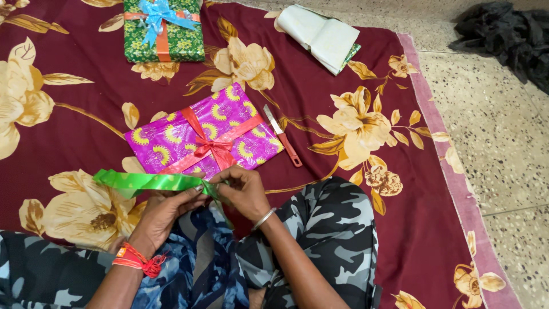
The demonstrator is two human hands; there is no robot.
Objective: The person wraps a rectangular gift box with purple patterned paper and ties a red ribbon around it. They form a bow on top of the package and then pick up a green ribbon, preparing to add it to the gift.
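I pinch the green ribbon (150, 181) between my left hand (166, 209) and right hand (245, 191) at lower centre of the frame, its long axis running leftward from both grips, nearer my left hand.

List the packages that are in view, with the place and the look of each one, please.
Pink package: middle of the maroon floral cloth, flat rectangle, magenta with yellow patterns, red ribbon and bow.
Green package: top edge of the cloth, rectangular, green patterned paper, orange ribbon, light blue bow.
No labels, signs or screens show.
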